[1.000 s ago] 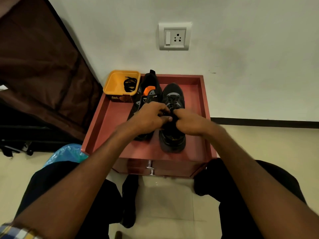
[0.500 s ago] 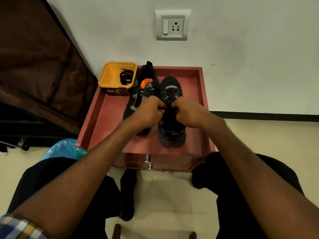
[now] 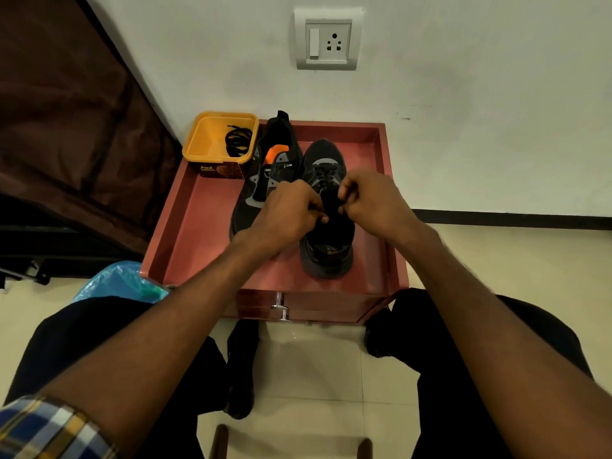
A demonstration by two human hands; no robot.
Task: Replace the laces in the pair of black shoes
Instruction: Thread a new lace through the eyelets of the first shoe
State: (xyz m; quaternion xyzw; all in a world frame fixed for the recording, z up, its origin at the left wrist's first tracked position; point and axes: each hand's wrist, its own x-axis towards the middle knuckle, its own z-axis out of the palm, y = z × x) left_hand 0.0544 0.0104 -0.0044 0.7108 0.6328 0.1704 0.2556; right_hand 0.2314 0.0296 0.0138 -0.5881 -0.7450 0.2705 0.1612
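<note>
Two black shoes stand side by side on a red tray-topped table (image 3: 198, 226). The right shoe (image 3: 326, 250) points away from me and still shows black lacing (image 3: 323, 175) near its toe. My left hand (image 3: 284, 213) and my right hand (image 3: 371, 200) both hover over its tongue, fingers curled and pinching the black lace between them. The left shoe (image 3: 268, 167), with an orange inner patch, lies beside it, partly hidden by my left hand. A yellow tub (image 3: 207, 137) at the table's back left holds a coil of black laces (image 3: 236, 142).
A white wall with a switch and socket (image 3: 328, 39) rises behind the table. A dark brown curtain (image 3: 66, 120) hangs at the left. A blue plastic bag (image 3: 119, 283) lies by my left knee. The table's drawer knob (image 3: 280, 306) faces me.
Both hands have shifted slightly up the right shoe and drawn a little apart, still working the lace. The camera view has tilted a bit downward.
</note>
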